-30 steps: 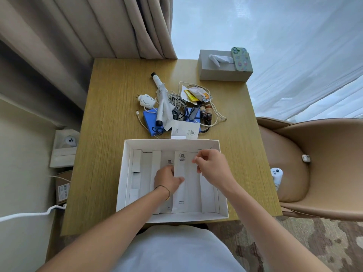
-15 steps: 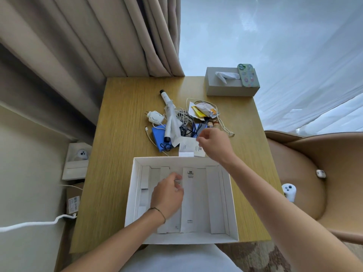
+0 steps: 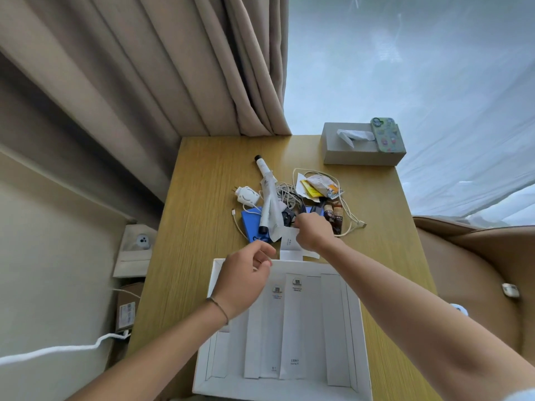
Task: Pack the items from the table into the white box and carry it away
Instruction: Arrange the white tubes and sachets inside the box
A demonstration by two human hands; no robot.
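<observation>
The open white box [image 3: 363,357] lies at the table's near edge with several long white packets [image 3: 295,328] laid side by side in it. Beyond it is a pile: a white tube [image 3: 264,168], a white charger [image 3: 246,195], a blue flat item [image 3: 251,224], a tangled white cable [image 3: 348,215], snack wrappers [image 3: 318,184] and two small brown bottles [image 3: 333,215]. My right hand [image 3: 312,234] reaches over the pile's near side, fingers pinched on a white card [image 3: 289,241]. My left hand [image 3: 243,276] hovers over the box's far left corner, loosely curled, holding nothing.
A grey tissue box [image 3: 347,156] with a green phone [image 3: 387,135] on it stands at the wooden table's [image 3: 202,192] far right corner. Curtains hang behind. A tan chair [image 3: 477,270] is on the right; small boxes and a white cord lie on the floor at the left.
My right hand left the box and reached forward to the white card by the pile. My left hand lifted off the packets and moved toward the box's far edge. The view tilted upward.
</observation>
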